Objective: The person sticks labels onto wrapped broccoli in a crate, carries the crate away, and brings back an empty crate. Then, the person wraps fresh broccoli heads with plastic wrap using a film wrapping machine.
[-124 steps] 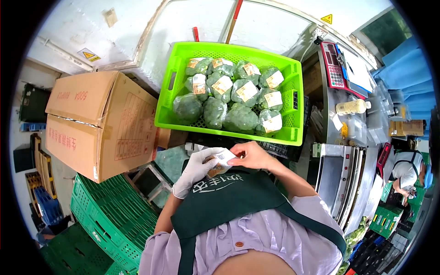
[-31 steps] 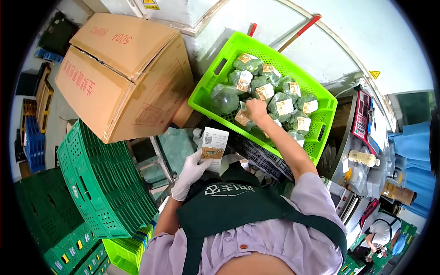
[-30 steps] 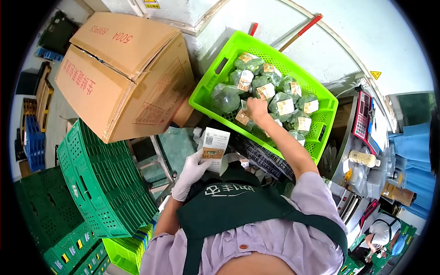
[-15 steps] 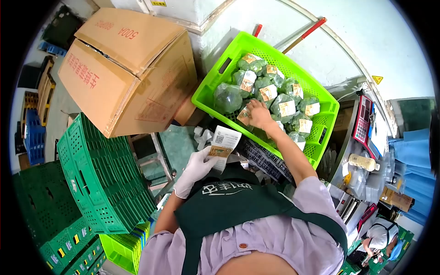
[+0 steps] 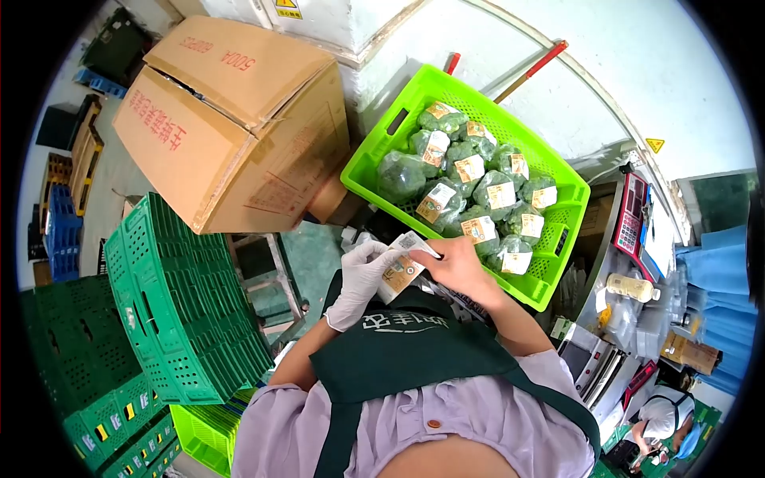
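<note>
One white-and-orange label strip [image 5: 401, 275]

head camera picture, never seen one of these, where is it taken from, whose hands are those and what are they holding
There is no robot here. The camera sits on a person's head, looking forward and down, and its wide lens bends the edges. The hands are the wearer's own: the left hand wears a white glove, the right hand is bare. Between them they hold printed labels, in front of a dark green apron. Beyond is a bright green crate of bagged green vegetables, most with labels showing. A cardboard box stands to its left.
</note>
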`<state>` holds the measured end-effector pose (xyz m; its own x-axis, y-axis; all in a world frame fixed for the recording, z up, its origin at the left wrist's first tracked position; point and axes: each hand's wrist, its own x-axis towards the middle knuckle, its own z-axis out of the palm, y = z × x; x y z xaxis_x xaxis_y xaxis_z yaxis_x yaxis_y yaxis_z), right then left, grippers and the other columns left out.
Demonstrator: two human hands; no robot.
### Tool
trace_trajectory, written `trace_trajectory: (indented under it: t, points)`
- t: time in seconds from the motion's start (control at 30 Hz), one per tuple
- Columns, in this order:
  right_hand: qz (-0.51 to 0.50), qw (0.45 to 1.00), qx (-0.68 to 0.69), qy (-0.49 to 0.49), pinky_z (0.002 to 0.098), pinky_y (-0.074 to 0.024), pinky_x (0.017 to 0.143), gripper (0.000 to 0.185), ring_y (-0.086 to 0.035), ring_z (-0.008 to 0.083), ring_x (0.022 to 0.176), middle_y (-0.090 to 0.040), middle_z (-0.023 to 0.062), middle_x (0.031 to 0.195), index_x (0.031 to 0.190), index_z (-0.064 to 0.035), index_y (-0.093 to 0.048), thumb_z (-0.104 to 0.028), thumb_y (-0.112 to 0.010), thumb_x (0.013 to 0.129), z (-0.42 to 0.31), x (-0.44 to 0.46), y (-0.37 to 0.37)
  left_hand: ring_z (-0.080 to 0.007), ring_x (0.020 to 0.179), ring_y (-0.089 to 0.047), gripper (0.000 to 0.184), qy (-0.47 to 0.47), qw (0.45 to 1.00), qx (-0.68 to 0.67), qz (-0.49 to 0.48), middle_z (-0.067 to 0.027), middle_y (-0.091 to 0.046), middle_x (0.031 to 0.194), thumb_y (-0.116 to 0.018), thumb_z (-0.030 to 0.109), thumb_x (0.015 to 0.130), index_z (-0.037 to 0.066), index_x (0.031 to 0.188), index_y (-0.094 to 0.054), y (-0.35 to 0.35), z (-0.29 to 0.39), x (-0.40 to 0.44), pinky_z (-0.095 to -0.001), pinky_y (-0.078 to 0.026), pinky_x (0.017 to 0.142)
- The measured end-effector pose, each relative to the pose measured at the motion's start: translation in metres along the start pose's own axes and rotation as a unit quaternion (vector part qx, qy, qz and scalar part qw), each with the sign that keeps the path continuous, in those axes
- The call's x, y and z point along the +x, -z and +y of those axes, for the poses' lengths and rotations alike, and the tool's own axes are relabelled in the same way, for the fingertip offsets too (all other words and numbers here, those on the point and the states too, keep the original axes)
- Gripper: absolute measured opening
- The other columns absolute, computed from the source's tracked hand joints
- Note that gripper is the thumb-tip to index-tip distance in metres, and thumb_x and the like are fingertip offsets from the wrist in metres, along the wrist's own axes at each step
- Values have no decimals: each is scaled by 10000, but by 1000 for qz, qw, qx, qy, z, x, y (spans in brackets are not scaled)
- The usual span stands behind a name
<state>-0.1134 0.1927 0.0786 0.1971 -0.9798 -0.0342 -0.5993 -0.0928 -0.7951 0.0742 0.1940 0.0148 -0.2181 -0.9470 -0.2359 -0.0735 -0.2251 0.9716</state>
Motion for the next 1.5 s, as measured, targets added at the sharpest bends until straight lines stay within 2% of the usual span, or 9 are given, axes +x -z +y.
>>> trace_trajectory:
  t: [0.13, 0.4, 0.57, 0.67, 0.87, 0.97, 1.13, 1.23, 1.5]
  points:
    - [138, 985, -33, 97, 327, -430, 422, 115, -549, 192, 428, -601, 100, 555, 764, -82, -698, -195, -673, 753, 43, 29, 15, -99, 740, -600, 314, -37, 995, 91, -27, -33, -648, 829, -720, 126, 744, 4, 1013, -616, 3, 3, -3, -252, -492, 686]
    - [92, 924, 251, -273, 215, -372, 395, 309, -490, 59, 454, -613, 13, 617, 780, -25, -683, -312, -761, 698, 131, 107, 17, -77, 815, -584, 279, 103, 994, -34, 22, -34, -641, 916, -686, 86, 767, -11, 1017, -611, 44, -1, -26, -227, -479, 740]
    - [28, 960, -96, -263, 368, -499, 674, 528, -642, 300, 717, -653, 165, 722, 768, -7, -678, -523, -700, 661, 165, 134, -60, -75, 800, -570, 195, 51, 994, -53, 81, -20, -625, 889, -673, 15, 767, -15, 954, -624, 63, -11, -31, -216, -464, 721]
    - [55, 926, -242, -286, 391, -502, 654, 800, -639, 342, 744, -646, 198, 790, 1137, 24, -529, -591, -679, 647, 141, 132, -45, -76, 808, -566, 162, 34, 993, -39, 105, -20, -618, 882, -652, -21, 769, -20, 929, -627, 75, -8, -28, -219, -461, 723]
    - [179, 960, -210, 52, 434, -420, 879, 814, -491, 419, 1037, -481, 309, 1140, 1226, 123, -337, -379, -716, 710, 143, 121, -67, -82, 808, -567, 177, 45, 994, -35, 93, -21, -618, 880, -656, -3, 769, -20, 943, -628, 79, -11, -21, -218, -459, 727]
    - [96, 964, -239, -64, 495, -295, 997, 1037, -312, 447, 1226, -263, 316, 1341, 1325, 132, -127, -413, -727, 678, 183, 124, -119, -81, 807, -566, 176, 40, 996, -16, 75, -27, -619, 887, -657, 6, 768, -20, 940, -627, 76, -8, -21, -216, -458, 725]
    - [42, 976, -205, -65, 480, -324, 981, 1054, -339, 429, 1222, -287, 329, 1328, 1321, 142, -153, -444, -734, 665, 168, 118, -97, -79, 788, -576, 197, 48, 997, 28, 62, -27, -635, 890, -665, 38, 776, -8, 963, -622, 84, -7, -17, -214, -468, 718]
    - [137, 985, -28, -100, 424, -486, 733, 835, -585, 410, 872, -556, 324, 984, 1108, 130, -436, -480, -746, 629, 141, 122, -66, -72, 781, -575, 207, 54, 997, 1, 59, -22, -637, 884, -672, 44, 773, -5, 967, -619, 92, -6, -18, -215, -473, 706]
    - [117, 965, -156, -176, 416, -481, 662, 657, -596, 374, 773, -605, 215, 846, 935, 6, -529, -546, -721, 636, 153, 120, -84, -55, 753, -560, 250, 93, 992, 80, 7, -11, -635, 838, -676, 92, 769, -24, 982, -616, 85, 16, -8, -205, -462, 690]
